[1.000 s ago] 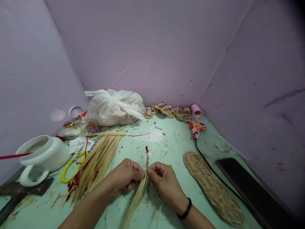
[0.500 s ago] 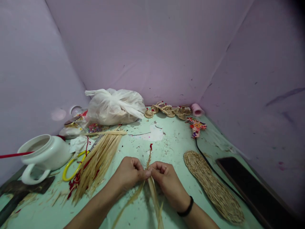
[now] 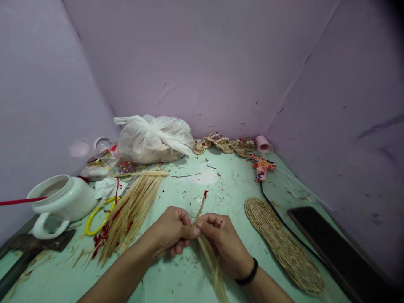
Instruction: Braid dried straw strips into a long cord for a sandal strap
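Observation:
Between my two hands is a thin straw braid (image 3: 201,209), its far end tied with red thread. My left hand (image 3: 175,229) pinches it from the left with thumb and fingers. From the right, my right hand (image 3: 217,233) grips the same spot, thumb against forefinger, and wears a black band on the wrist. Loose pale strands (image 3: 212,264) trail from the pinch toward me, partly beneath the right hand. A woven straw sole (image 3: 282,244) lies to the right of my right hand. Left of my left hand is a bundle of straw strips (image 3: 135,214).
Yellow-handled scissors (image 3: 91,223), a white pot (image 3: 75,202) and a hammer (image 3: 31,248) stand or lie at left. A tied plastic bag (image 3: 154,141), small straw sandals (image 3: 224,145) and a pink spool (image 3: 263,144) line the back. A corded, patterned glue gun (image 3: 261,166) and dark phone-like slab (image 3: 331,248) are at right.
The braid's red-tied tip has tilted to the right. The loose strand that hung left below my left hand no longer shows there, and that hand's lower fingers have spread down. The view has shifted slightly.

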The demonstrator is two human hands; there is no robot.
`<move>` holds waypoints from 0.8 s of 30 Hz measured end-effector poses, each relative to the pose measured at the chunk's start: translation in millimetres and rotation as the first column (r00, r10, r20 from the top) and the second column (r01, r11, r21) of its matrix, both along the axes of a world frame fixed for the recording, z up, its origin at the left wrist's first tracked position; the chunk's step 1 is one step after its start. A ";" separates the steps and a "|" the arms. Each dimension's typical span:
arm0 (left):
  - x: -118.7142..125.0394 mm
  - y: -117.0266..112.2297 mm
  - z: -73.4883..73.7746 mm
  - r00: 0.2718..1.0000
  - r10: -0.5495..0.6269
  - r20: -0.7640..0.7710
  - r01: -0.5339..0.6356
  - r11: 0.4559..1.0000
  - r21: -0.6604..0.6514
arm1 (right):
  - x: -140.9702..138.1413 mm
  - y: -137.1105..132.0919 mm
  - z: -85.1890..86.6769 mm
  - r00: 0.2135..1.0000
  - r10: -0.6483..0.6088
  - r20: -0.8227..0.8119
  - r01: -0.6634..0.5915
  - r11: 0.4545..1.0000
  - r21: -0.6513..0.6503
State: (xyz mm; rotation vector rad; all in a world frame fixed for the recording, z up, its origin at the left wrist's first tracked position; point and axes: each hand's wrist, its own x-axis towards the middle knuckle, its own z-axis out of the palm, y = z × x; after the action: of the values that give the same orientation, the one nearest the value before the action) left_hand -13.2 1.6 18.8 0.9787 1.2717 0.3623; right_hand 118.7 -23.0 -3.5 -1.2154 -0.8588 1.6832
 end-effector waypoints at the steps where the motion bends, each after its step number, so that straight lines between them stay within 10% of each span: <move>1: 0.2 0.1 0.3 1.000 0.002 -0.017 -0.002 1.000 0.012 | -0.2 -0.1 0.6 1.000 -0.007 0.012 0.007 1.000 0.005; 24: 1.4 -0.2 0.5 0.999 0.039 0.007 -0.040 0.996 0.081 | -0.5 1.3 5.0 0.990 -0.013 0.139 0.002 0.997 0.082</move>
State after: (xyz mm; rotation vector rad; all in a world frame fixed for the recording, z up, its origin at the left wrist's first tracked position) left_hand -11.9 1.4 19.3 1.0218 1.2810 0.4502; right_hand 118.2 -21.7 1.4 -1.2906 -0.9970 1.5558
